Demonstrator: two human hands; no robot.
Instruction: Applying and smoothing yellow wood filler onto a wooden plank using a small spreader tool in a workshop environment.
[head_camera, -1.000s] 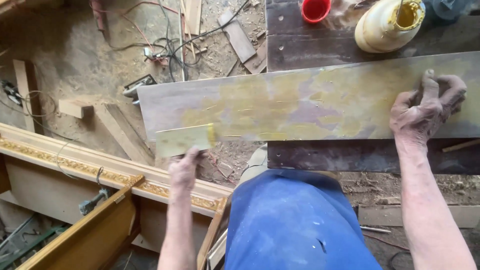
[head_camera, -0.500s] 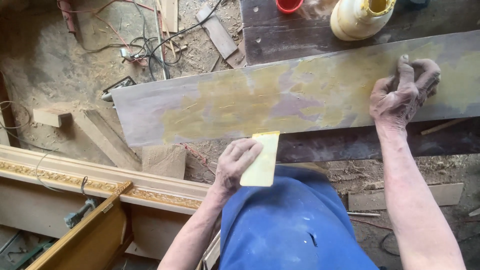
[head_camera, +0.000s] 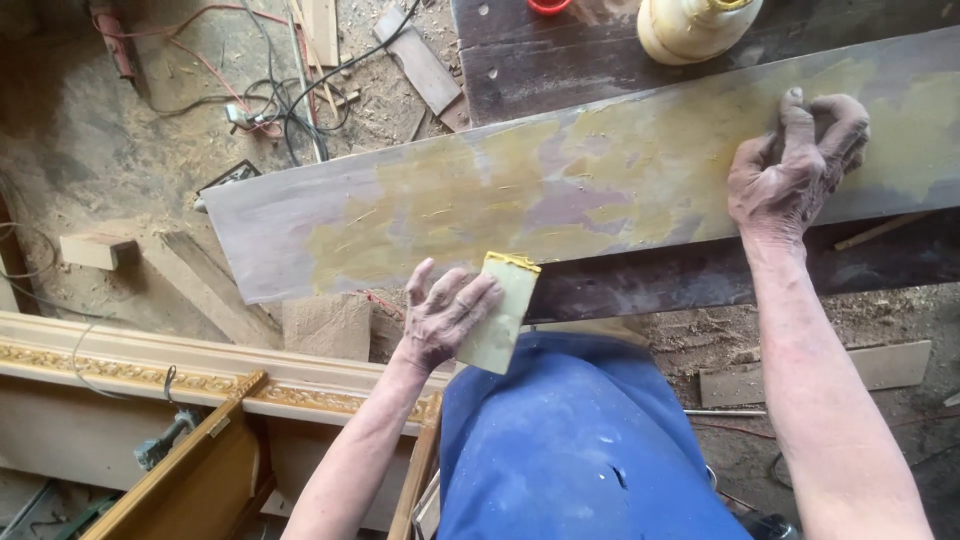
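A long grey-brown wooden board smeared with yellow filler lies across a dark workbench. My left hand holds a flat yellow spreader at the board's near edge, its filler-coated tip touching the edge. My right hand, dusty and curled, presses down on the board's right part. A cream jar with yellow filler stands on the bench behind the board, next to a red cup.
A gold-ornamented carved frame lies on the floor at lower left. Tangled cables, wood offcuts and sawdust cover the floor. My blue-clad leg fills the bottom centre.
My left hand brought the spreader from the left of the board to its near edge at the centre. The view shifted, so the board appears higher. My right hand stays on the board.
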